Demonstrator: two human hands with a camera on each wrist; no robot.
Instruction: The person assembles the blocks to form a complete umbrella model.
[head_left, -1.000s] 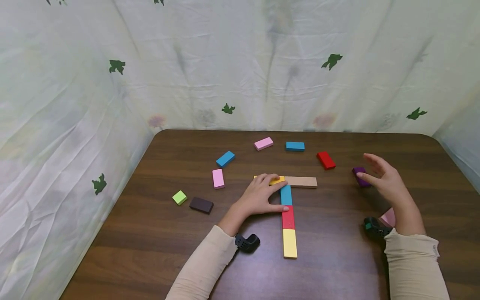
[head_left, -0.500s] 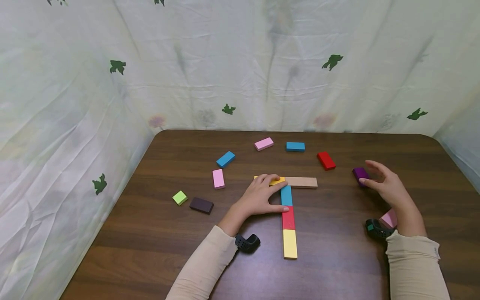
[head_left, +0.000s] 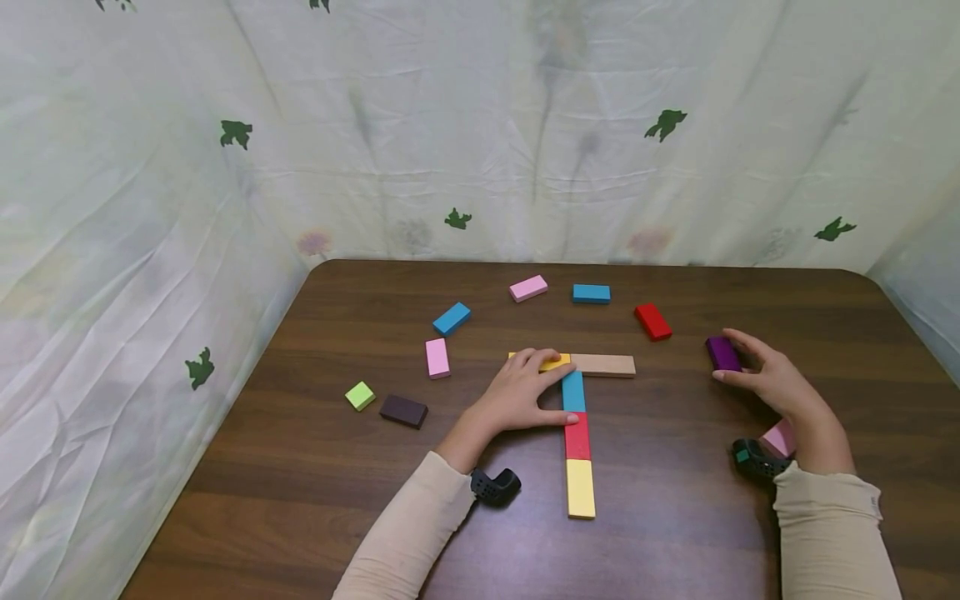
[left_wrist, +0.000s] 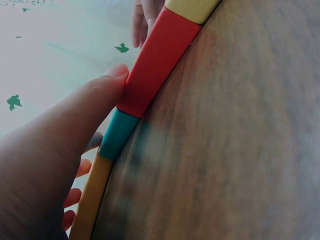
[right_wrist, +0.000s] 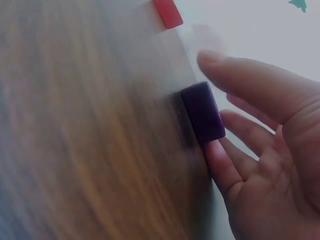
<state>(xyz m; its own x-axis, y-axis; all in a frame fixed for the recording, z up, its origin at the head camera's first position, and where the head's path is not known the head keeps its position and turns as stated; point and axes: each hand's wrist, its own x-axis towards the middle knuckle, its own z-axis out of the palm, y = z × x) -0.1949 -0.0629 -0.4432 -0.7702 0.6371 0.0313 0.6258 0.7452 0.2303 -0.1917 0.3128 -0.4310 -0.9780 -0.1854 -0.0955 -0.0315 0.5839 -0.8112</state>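
My left hand [head_left: 517, 396] rests on a T of wooden blocks in the head view. Its fingers lie over an orange block [head_left: 557, 361], and its thumb touches a red block [head_left: 577, 442]. A tan block [head_left: 603, 365] extends the crossbar rightward. A blue block [head_left: 573, 393], that red one and a yellow block [head_left: 581, 489] form the stem. On the right, my right hand [head_left: 783, 387] reaches around a purple block [head_left: 722, 353] lying on the table. In the right wrist view a gap separates the thumb [right_wrist: 250, 80] from the purple block, with fingers behind it.
Behind the T lie loose pink [head_left: 528, 288], blue [head_left: 592, 293] and red [head_left: 652, 322] blocks. Another blue block [head_left: 452, 318], a pink one [head_left: 437, 358], a lime one [head_left: 360, 396] and a dark one [head_left: 403, 412] are leftward. My right wrist partly hides a pink block [head_left: 777, 439].
My right hand has lowered toward the purple block, its fingers and thumb now around it. The purple block has turned slightly. The left hand and the T stay as they were.
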